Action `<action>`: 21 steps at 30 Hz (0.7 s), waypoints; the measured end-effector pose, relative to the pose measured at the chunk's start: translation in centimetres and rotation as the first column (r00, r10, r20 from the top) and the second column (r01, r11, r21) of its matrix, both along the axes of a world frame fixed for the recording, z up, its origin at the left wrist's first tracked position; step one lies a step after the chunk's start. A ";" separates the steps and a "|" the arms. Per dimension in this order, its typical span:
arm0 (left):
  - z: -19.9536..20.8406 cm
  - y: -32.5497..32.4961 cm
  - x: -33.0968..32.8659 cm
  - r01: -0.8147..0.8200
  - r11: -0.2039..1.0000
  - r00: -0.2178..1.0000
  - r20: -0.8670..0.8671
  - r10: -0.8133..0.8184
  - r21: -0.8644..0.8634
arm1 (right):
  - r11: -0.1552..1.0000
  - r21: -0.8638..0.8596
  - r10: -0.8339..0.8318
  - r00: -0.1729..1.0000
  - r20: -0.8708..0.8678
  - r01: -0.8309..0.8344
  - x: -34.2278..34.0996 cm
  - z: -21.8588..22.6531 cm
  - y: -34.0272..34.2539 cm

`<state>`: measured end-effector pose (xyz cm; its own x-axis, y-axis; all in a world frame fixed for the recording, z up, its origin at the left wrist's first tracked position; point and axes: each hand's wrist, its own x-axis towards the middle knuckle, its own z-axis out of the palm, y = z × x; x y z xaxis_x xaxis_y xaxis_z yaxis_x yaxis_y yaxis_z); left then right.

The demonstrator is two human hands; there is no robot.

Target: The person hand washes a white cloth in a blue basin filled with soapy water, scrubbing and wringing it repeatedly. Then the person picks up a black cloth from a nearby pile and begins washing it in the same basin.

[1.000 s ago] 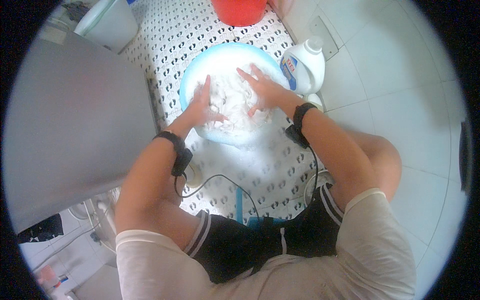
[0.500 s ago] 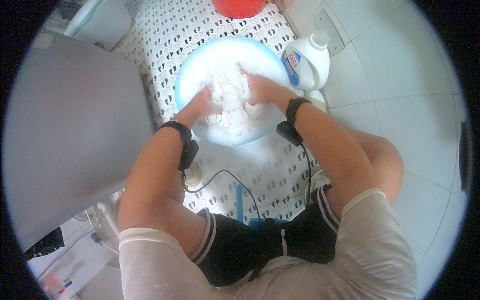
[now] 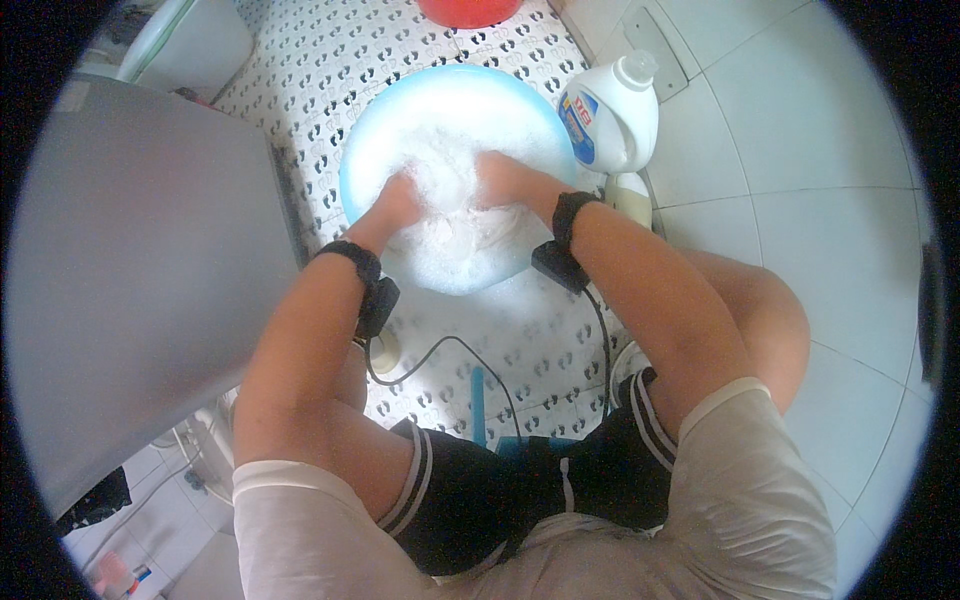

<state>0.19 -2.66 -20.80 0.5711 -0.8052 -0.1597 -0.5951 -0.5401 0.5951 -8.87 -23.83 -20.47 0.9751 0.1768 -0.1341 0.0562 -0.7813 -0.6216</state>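
Observation:
A light-blue basin (image 3: pixel 351 165) full of white suds stands on the floor in front of me. Folds of a wet white cloth (image 3: pixel 488 228) show among the foam between my hands; its full shape is lost in the suds and glare. My left hand (image 3: pixel 398 203) is closed on the cloth from the left side. Opposite it, my right hand (image 3: pixel 510 182) grips the cloth from the right, knuckles bent. Foam covers the fingertips of both. Each wrist wears a black strap with a small box and a cable.
A white detergent bottle (image 3: pixel 612 115) stands against the basin's right side, with a smaller pale bottle (image 3: pixel 628 200) nearer me by the tiled wall. A red basin (image 3: pixel 468 10) lies beyond. A large grey panel (image 3: pixel 160 250) borders my left. A cable (image 3: pixel 450 342) hangs between my wrists.
Both hands have drawn slightly closer together and sunk deeper into the suds, the right one moving left. The cloth's folds have shifted, and less of it shows.

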 end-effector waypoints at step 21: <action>3.4 -2.4 -3.3 -0.084 0.840 0.984 0.180 -0.016 0.536 | 0.932 -0.359 -0.014 0.987 -0.160 -0.045 -1.1 4.7 2.8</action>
<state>-3.09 -5.03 -17.38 0.6551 -0.5988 -0.4607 -0.6349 -0.7668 0.0938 -9.99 -21.02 -15.80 0.9337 0.1025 -0.3432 -0.0057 -0.9537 -0.3005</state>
